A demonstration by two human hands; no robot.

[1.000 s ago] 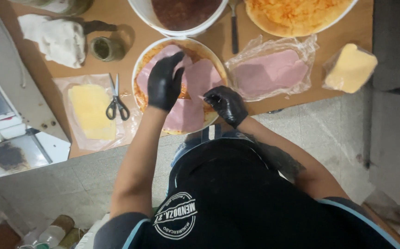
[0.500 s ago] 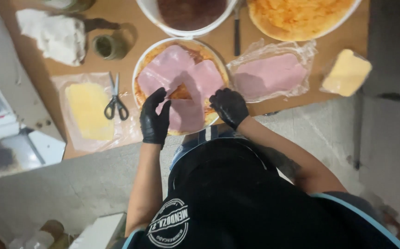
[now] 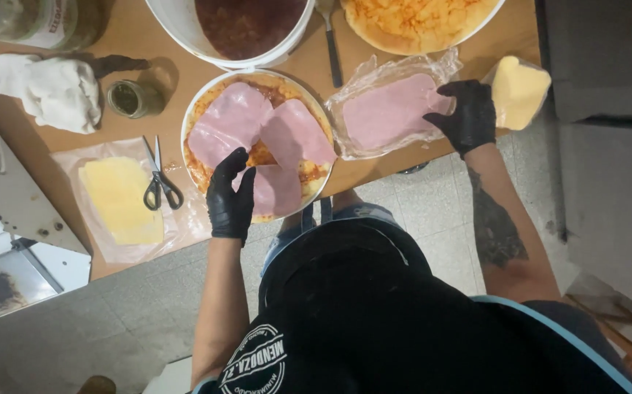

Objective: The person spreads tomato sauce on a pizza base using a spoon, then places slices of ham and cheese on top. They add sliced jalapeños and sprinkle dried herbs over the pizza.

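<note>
A round pizza base point(image 3: 206, 171) with sauce lies on the wooden table and carries three pink ham slices point(image 3: 232, 120). My left hand point(image 3: 230, 197), in a black glove, rests at the pizza's near edge with its fingers apart on the lowest slice. My right hand point(image 3: 465, 113), also gloved, is at the right edge of a ham stack point(image 3: 385, 113) lying on clear plastic wrap, fingertips pinching the top slice.
A wrapped yellow cheese block point(image 3: 518, 91) sits to the right of the ham. Cheese slices point(image 3: 119, 197) on plastic and scissors point(image 3: 159, 182) lie to the left. Behind are a sauce bowl point(image 3: 246, 25), a second sauced base point(image 3: 418, 22), a small jar point(image 3: 130, 98) and a white cloth point(image 3: 49, 87).
My right hand left the pizza and moved right onto the ham stack. My left hand slid from the pizza's centre to its near edge.
</note>
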